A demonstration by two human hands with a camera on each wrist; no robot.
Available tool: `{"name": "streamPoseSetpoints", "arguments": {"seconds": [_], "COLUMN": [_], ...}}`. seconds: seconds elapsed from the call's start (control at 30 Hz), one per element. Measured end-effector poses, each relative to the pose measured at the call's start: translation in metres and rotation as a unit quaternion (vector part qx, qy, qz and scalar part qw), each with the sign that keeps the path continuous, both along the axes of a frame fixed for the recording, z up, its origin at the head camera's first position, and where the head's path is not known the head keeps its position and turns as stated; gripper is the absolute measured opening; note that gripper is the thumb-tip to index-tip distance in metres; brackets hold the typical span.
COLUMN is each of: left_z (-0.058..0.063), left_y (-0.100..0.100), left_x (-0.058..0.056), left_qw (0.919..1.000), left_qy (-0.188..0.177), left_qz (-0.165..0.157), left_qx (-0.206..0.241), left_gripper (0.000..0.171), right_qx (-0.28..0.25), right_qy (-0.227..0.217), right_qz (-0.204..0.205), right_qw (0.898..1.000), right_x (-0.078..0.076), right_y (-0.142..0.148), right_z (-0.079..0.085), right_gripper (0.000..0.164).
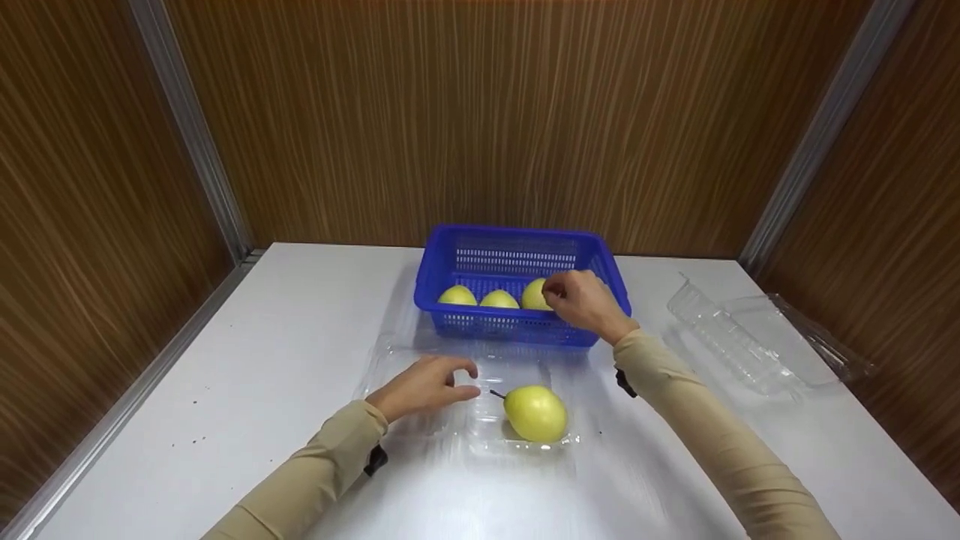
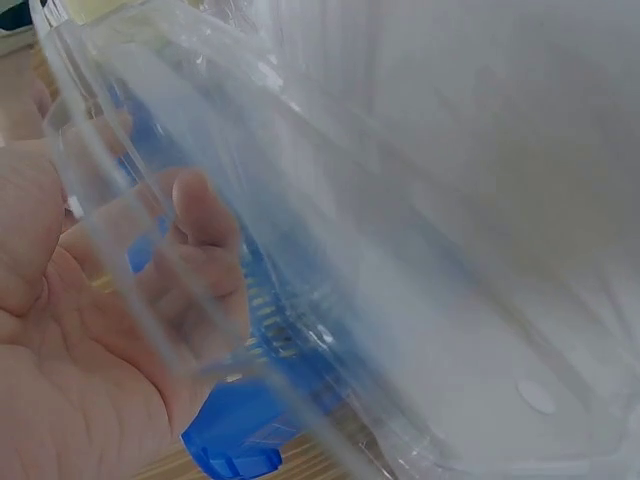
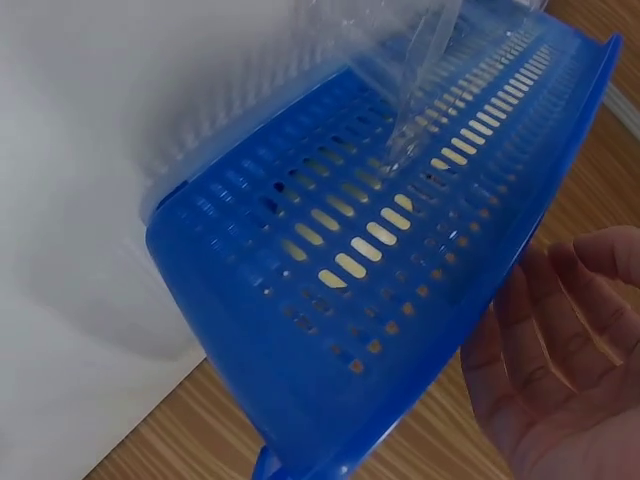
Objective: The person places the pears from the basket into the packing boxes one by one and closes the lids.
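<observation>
A yellow-green pear (image 1: pixel 535 414) with a dark stem lies in the front right part of a clear plastic tray (image 1: pixel 382 364). Over the tray's left side is my left hand (image 1: pixel 427 386), thumb and index finger apart and nothing between them; the left wrist view sees that hand (image 2: pixel 130 310) through clear plastic. My right hand (image 1: pixel 585 300) reaches over the front right rim of a blue basket (image 1: pixel 517 231), its fingertips at a pear (image 1: pixel 535 295). In the right wrist view its fingers (image 3: pixel 545 340) are bent loosely beyond the rim, with no pear visible in them.
Two more pears, one left (image 1: pixel 457 295) and one central (image 1: pixel 499 299), sit in the basket. More clear plastic packaging (image 1: pixel 724 337) lies on the white table (image 1: pixel 285 360) at the right. Wood-grain panels (image 1: pixel 480 112) enclose the table at the back and sides.
</observation>
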State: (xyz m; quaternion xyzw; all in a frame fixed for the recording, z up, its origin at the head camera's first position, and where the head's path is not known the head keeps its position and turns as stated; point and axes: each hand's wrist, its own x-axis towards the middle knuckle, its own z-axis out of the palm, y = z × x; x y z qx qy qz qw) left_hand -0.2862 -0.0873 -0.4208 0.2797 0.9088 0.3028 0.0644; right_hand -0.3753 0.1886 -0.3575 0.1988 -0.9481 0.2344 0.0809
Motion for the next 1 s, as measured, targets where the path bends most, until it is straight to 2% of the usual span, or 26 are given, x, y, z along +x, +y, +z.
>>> {"name": "streamPoseSetpoints", "arguments": {"seconds": [0.13,0.23,0.4,0.57,0.73,0.8,1.0], "left_z": [0.001,0.000,-0.002,-0.001,0.000,0.000,-0.003], "left_y": [0.001,0.002,0.005,0.009,0.007,0.006,0.002], "left_x": [-0.001,-0.001,-0.003,-0.004,-0.005,-0.005,-0.002], "left_qw": [1.0000,1.0000,0.9999,0.9999,0.9999,1.0000,0.9999], "left_qy": [0.004,0.005,0.005,0.003,-0.002,0.000,0.001], "left_qz": [-0.005,-0.007,-0.009,-0.011,-0.008,-0.007,-0.011], "left_qx": [0.001,-0.002,-0.004,-0.004,-0.006,-0.004,0.004], "left_gripper": [0.033,0.032,0.032,0.031,0.032,0.032,0.034], "right_qx": [0.024,0.054,0.102,0.131,0.122,0.112,0.125], "right_qy": [-0.017,-0.063,-0.172,-0.213,-0.260,-0.272,-0.236], "right_qz": [-0.010,-0.012,-0.028,-0.065,-0.090,-0.093,-0.054], "right_qw": [1.000,0.996,0.979,0.966,0.954,0.951,0.962], "right_x": [-0.010,-0.017,-0.028,-0.036,-0.043,-0.047,-0.055], "right_y": [0.000,-0.003,-0.009,-0.011,-0.014,-0.015,-0.020], "right_z": [0.000,-0.002,-0.005,-0.006,-0.004,-0.005,-0.009], "right_gripper": [0.027,0.034,0.049,0.058,0.067,0.068,0.056]}}
